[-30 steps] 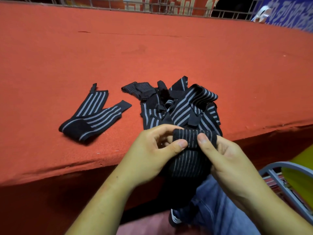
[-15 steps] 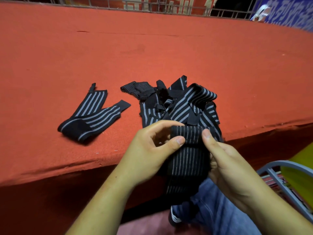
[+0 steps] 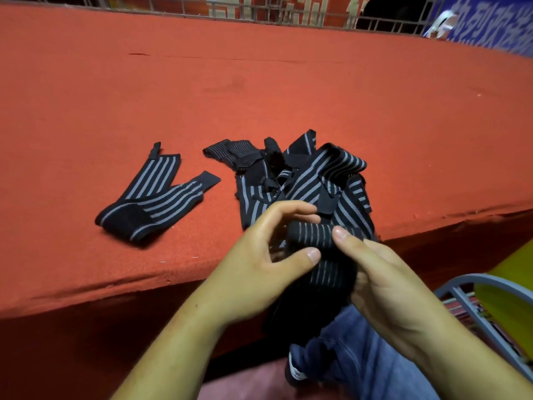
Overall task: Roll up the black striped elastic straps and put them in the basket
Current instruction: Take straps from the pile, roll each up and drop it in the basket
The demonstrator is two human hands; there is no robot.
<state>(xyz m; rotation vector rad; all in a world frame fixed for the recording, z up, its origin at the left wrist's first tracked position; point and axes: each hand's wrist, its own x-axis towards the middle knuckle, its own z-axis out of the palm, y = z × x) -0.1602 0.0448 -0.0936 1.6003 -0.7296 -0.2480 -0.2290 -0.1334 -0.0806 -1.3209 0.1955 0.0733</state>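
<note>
The task is at an early stage, by my reading. One black striped strap [image 3: 313,233] is only partly rolled. Its rolled end is a short tight cylinder held over the near edge of the red table [image 3: 259,82], and its loose tail hangs down toward the person's lap. The left hand [image 3: 253,269] grasps the roll with its thumb below and its fingers curled over the top. The right hand [image 3: 389,290] pinches the other end, thumb pressed on the roll and fingers underneath; both hands are closed on this one strap. Everything else is left to do: a tangled pile of straps [image 3: 320,174] lies on the table at twelve o'clock from the hands, and a single folded strap [image 3: 150,197] lies apart at ten o'clock. No finished roll shows anywhere. A grey metal frame [image 3: 467,287] sits at four o'clock — whether it is the basket I cannot tell, and no straps show in it.
</note>
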